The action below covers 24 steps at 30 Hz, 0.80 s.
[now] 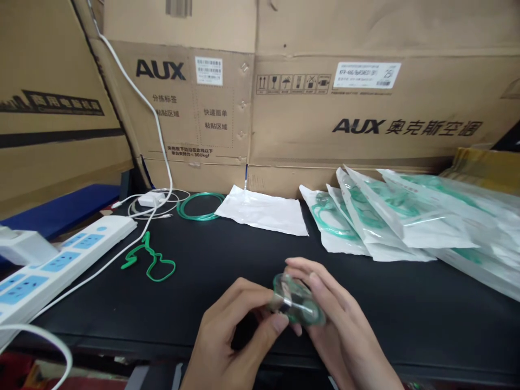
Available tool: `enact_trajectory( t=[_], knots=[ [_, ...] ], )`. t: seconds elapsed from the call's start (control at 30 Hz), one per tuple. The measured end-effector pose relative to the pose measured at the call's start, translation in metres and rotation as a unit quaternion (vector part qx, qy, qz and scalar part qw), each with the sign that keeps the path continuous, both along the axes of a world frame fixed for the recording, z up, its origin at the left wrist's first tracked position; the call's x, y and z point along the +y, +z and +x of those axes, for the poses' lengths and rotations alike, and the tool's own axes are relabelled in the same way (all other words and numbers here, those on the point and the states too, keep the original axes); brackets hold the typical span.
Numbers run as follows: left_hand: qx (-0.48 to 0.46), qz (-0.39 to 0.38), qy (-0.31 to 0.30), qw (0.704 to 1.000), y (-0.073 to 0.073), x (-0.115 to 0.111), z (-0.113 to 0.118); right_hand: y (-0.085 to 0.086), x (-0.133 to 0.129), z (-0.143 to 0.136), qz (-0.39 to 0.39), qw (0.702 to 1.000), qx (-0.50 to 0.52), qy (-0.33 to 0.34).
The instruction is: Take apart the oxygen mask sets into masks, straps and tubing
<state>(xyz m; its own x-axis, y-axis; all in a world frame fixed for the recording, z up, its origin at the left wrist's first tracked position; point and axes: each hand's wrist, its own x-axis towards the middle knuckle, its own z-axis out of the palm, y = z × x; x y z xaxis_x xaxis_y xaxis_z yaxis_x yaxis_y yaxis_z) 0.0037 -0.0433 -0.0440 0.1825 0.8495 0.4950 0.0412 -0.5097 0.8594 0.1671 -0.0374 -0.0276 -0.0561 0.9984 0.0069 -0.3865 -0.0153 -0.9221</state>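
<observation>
A clear, green-tinted oxygen mask (298,304) is held above the front edge of the black table. My left hand (239,330) pinches its left side between thumb and fingers. Around its right side curl the fingers of my right hand (333,309), partly covering it. To the left lies a loose green elastic strap (160,265). Farther back rests a coil of green tubing (197,207), its right end beside a flat white pouch (266,212).
Several sealed pouches (377,211) with green tubing and masks overlap at the right. A white power strip (69,265) with a plug runs along the left, near a white cable (156,130) and a small charger (152,199). Large cardboard boxes (292,146) wall off the back.
</observation>
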Motion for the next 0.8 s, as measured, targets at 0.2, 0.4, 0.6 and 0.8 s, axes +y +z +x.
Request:
enact_trajectory(
  t=[0.2, 0.4, 0.6, 0.8],
  knots=[
    [0.002, -0.058, 0.023, 0.998, -0.005, 0.004, 0.004, -0.009, 0.003, 0.016, 0.128, 0.966, -0.225, -0.014],
    [-0.014, -0.148, -0.047, 0.988, 0.006, 0.004, -0.002, -0.004, 0.008, 0.027, 0.159, 0.944, -0.29, 0.002],
    [0.013, -0.198, -0.017, 0.98, 0.003, 0.012, -0.002, -0.01, 0.009, 0.027, 0.131, 0.945, -0.295, 0.045],
    [0.019, -0.226, -0.018, 0.974, -0.002, 0.019, -0.001, -0.003, 0.007, 0.026, 0.12, 0.953, -0.274, 0.054]
  ],
)
